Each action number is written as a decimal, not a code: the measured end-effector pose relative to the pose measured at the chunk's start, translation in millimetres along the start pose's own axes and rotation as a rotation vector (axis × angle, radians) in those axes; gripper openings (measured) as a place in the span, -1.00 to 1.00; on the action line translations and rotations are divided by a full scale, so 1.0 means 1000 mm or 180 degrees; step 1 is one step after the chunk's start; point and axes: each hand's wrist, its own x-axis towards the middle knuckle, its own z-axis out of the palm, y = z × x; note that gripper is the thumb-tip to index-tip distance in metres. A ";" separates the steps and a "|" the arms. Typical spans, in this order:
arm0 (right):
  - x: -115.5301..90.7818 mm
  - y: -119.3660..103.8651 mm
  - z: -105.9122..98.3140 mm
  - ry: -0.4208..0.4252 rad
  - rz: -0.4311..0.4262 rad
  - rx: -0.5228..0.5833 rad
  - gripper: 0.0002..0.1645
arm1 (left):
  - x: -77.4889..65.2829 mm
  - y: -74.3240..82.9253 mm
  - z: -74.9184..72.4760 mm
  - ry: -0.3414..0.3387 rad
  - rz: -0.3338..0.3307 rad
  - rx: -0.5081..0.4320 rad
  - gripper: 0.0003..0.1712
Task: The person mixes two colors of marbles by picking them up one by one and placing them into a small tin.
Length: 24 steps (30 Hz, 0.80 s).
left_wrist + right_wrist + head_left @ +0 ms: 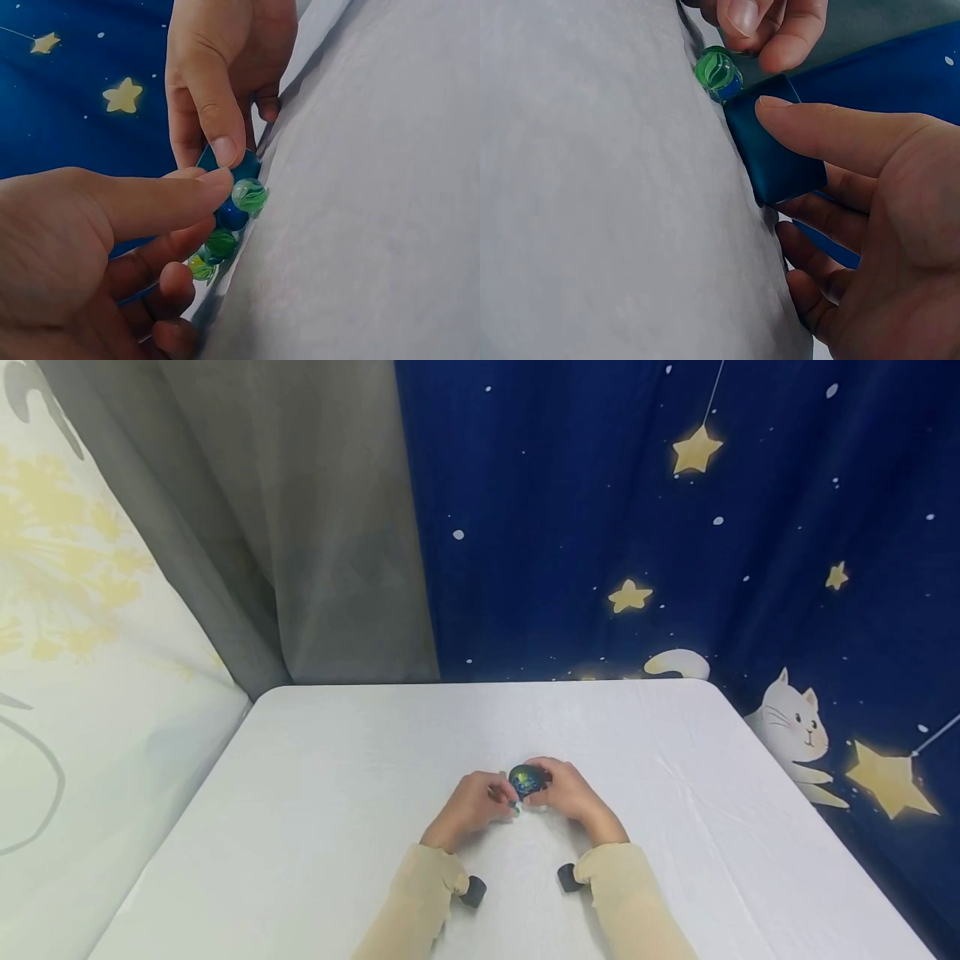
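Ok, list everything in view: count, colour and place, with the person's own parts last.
Glossy, cup-like container: one, dark teal, near the middle of the table
Round, glass-like marbles: at least four, green-swirled, yellow-green and blue, beside the container
Round-cornered, cloth-covered table: one, white, across the lower head view
Plain cloth curtain: one, grey, behind the table's left part
Star-and-cat-print cloth curtain: one, dark blue, behind and right
Yellow-printed cloth: one, white, far left
Blocky wrist devices: two, black, at the cuffs
Long fabric sleeves: two, cream, on the forearms
Left hand: one, bare, at the marbles
Right hand: one, bare, holding the container
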 end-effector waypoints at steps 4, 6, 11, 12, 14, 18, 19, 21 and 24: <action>0.000 0.000 0.000 0.0017 0.0007 -0.0015 -0.33 | 0.000 0.001 0.000 -0.0083 0.0040 0.0053 -0.82; 0.001 -0.001 0.000 0.0012 0.0005 -0.0020 -0.33 | 0.000 0.001 -0.001 -0.0107 0.0034 0.0080 -0.80; 0.000 0.000 -0.001 -0.0015 -0.0014 -0.0017 -0.33 | 0.000 -0.001 0.001 -0.0125 0.0051 0.0175 -0.77; 0.000 0.001 0.000 -0.0013 -0.0024 -0.0024 -0.33 | 0.000 -0.001 0.002 -0.0123 0.0054 0.0196 -0.76; 0.000 0.001 0.000 -0.0007 -0.0024 -0.0033 -0.33 | -0.001 -0.001 0.002 -0.0110 0.0066 0.0225 -0.76; 0.000 0.000 0.000 -0.0001 -0.0003 -0.0026 -0.32 | -0.001 -0.002 0.004 -0.0078 0.0032 0.0272 -0.76; 0.000 0.000 0.000 -0.0001 0.0000 -0.0025 -0.32 | -0.001 -0.002 0.004 -0.0067 0.0025 0.0278 -0.76; 0.000 0.000 0.000 -0.0010 0.0001 -0.0026 -0.32 | -0.001 -0.002 0.005 -0.0048 0.0020 0.0290 -0.75; -0.001 0.000 0.000 -0.0006 0.0023 -0.0022 -0.32 | -0.001 -0.002 0.006 -0.0013 0.0033 0.0324 -0.75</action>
